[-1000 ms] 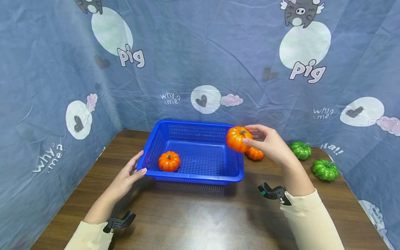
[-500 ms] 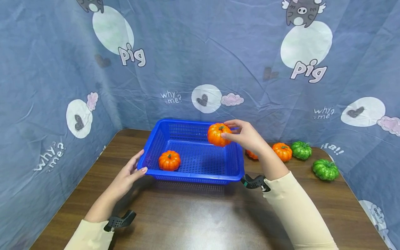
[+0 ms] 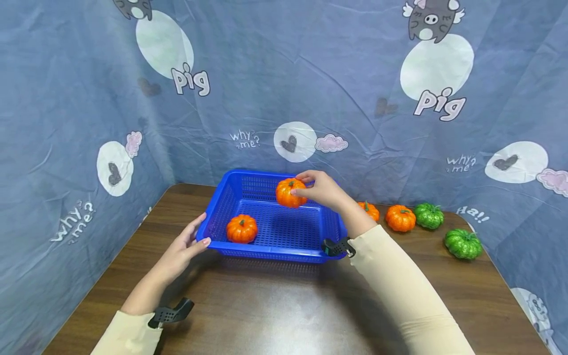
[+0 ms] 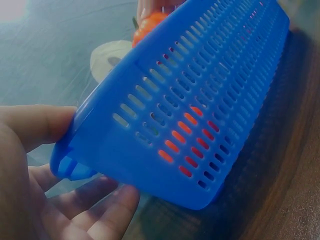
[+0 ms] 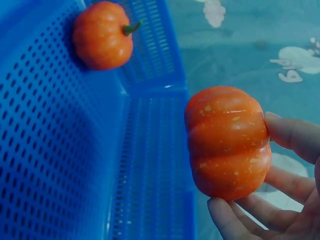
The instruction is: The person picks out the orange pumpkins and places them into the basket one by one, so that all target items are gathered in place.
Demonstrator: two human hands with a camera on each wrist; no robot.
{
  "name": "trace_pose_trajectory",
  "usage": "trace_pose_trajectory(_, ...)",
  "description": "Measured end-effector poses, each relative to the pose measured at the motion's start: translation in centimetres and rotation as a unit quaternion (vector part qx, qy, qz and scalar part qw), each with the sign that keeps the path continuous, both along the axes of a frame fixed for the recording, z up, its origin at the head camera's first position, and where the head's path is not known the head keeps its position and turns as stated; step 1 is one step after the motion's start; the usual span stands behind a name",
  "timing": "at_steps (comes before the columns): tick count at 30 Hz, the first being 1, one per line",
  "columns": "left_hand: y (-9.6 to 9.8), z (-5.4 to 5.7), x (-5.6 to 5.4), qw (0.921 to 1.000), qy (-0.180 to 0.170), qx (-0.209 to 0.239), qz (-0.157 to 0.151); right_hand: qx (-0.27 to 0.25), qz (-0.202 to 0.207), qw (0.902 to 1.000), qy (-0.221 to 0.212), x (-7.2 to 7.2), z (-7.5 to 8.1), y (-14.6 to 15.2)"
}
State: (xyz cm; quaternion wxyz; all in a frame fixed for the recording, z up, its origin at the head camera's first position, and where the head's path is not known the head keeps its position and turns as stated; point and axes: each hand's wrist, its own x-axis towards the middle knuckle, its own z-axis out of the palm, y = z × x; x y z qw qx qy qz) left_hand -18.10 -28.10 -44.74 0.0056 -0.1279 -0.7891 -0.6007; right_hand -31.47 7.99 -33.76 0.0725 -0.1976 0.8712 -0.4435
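My right hand (image 3: pixel 326 191) holds a small shiny orange pumpkin (image 3: pixel 287 193) over the blue plastic basket (image 3: pixel 275 252), thumb and fingertips on its sides in the right wrist view. Inside the basket, at the front left, a second orange pumpkin (image 3: pixel 241 229) rests with its green stem up. The left hand (image 3: pixel 179 251) grips the basket's left rim; in the left wrist view its thumb (image 4: pixel 42 122) lies over the edge and other fingers (image 4: pixel 117 212) reach underneath. Through the slots of the wall, patches of orange show.
On the table (image 3: pixel 275 301), right of the basket, sit two orange pumpkins: one (image 3: pixel 369 211) partly behind my right arm, the other (image 3: pixel 400 218) farther right. Past them are two green pumpkins, one at the back (image 3: pixel 428 216) and one nearer (image 3: pixel 463 244). A blue printed cloth (image 3: pixel 248 93) hangs behind.
My right hand has carried the orange pumpkin left, from the basket's right edge to over its middle. Orange pumpkins behind the right arm have come into view. The left hand stays on the rim.
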Motion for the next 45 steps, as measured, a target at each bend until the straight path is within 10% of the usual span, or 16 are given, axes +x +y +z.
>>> trace_pose_trajectory(45, -0.1, 0.1, 0.0, 0.9999, 0.004, 0.014, -0.006, 0.054, 0.035, 0.9948, -0.079, -4.3, -7.3, -5.3)
